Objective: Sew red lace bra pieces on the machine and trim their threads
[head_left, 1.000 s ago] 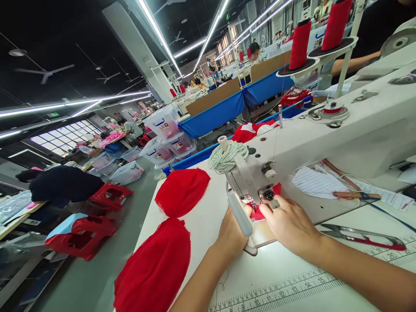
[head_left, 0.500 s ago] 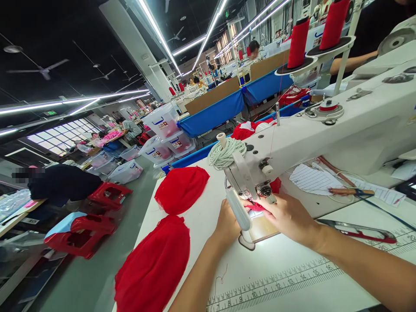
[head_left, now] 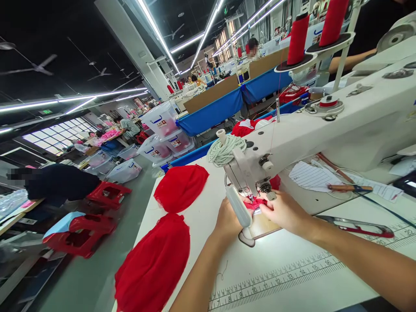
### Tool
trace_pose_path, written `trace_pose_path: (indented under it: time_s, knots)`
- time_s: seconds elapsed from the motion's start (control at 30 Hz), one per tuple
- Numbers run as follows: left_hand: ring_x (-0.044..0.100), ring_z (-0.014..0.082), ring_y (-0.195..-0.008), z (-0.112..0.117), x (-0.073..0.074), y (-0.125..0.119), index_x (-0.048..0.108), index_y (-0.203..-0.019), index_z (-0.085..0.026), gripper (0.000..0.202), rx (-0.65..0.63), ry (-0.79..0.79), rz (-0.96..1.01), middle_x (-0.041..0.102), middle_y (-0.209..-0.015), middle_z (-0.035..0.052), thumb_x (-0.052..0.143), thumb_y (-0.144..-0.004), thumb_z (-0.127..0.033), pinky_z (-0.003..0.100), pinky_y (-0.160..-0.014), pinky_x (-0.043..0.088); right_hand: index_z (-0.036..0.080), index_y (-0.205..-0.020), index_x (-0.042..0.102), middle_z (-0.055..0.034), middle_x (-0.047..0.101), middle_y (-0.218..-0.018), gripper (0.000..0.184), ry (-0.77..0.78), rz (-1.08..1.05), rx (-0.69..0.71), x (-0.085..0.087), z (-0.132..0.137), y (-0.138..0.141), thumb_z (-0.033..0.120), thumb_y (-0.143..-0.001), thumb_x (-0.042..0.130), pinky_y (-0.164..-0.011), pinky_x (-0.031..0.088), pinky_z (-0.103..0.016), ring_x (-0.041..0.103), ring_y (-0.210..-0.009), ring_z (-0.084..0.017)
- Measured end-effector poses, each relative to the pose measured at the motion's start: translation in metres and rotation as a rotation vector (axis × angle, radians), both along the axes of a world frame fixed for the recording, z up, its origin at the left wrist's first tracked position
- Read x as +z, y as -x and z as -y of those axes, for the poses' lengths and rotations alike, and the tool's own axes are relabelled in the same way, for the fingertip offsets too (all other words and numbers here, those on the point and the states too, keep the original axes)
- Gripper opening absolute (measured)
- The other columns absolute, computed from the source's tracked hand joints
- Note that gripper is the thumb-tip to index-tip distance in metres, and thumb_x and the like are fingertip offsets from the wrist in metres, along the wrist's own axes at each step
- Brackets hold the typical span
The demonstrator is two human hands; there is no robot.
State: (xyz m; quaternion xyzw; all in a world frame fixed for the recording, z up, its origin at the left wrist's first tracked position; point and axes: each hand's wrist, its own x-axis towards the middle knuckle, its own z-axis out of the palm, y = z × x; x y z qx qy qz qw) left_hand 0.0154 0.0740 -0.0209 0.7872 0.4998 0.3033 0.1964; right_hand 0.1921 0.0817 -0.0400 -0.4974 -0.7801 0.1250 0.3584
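A white sewing machine reaches across the table, its needle area over a small piece of red fabric. My right hand is closed at the fabric's right side, thumb and fingers pinching its edge. On the other side, my left hand lies close to the presser foot. The machine's white oblong attachment covers most of its fingers, so their grip cannot be made out. Two gathered red fabric pieces, an upper one and a lower one, rest on the table left of my hands.
Snips with a red handle lie right of my right wrist, near a paper pattern and a wooden-handled tool. A ruler scale runs along the table front. Red thread cones stand behind. Red stools occupy the left floor.
My right hand has shifted slightly left and its thumb has drawn back, so more red fabric shows under the needle. My left hand stays nearly in place. The view has tilted slightly.
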Motion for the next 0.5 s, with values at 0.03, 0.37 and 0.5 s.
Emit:
trace_pose_path:
  time_s: [0.03, 0.37, 0.5]
  knots:
    - [0.060, 0.0235, -0.089, 0.001, 0.001, -0.001, 0.067, -0.087, -0.020, 0.013, -0.001, -0.004, -0.011, 0.067, -0.091, 0.0054, 0.067, -0.075, -0.024, 0.038, -0.082, 0.046, 0.021, -0.059, 0.047, 0.0027, 0.051, -0.051, 0.019, 0.007, -0.017, 0.008, -0.001, 0.000, 0.000, 0.010, -0.074, 0.043, -0.050, 0.035, -0.024, 0.045, -0.047, -0.012]
    - [0.060, 0.0224, -0.083, -0.005, -0.002, -0.004, 0.065, -0.078, -0.020, 0.019, -0.020, 0.048, 0.086, 0.066, -0.079, 0.0050, 0.052, -0.085, -0.031, 0.037, -0.077, 0.048, 0.018, -0.087, 0.061, 0.0027, 0.059, -0.061, 0.021, 0.071, 0.024, 0.030, 0.002, 0.005, 0.001, 0.009, -0.074, 0.047, -0.049, 0.038, -0.022, 0.052, -0.051, -0.012]
    - [0.061, 0.0225, -0.085, -0.009, -0.002, -0.004, 0.062, -0.077, -0.019, 0.021, -0.077, 0.118, 0.135, 0.067, -0.083, 0.0053, 0.050, -0.086, -0.035, 0.036, -0.077, 0.049, 0.019, -0.090, 0.064, -0.0009, 0.063, -0.066, 0.021, 0.054, 0.130, -0.050, -0.001, 0.004, 0.006, 0.013, -0.075, 0.051, -0.051, 0.036, -0.025, 0.056, -0.056, -0.016]
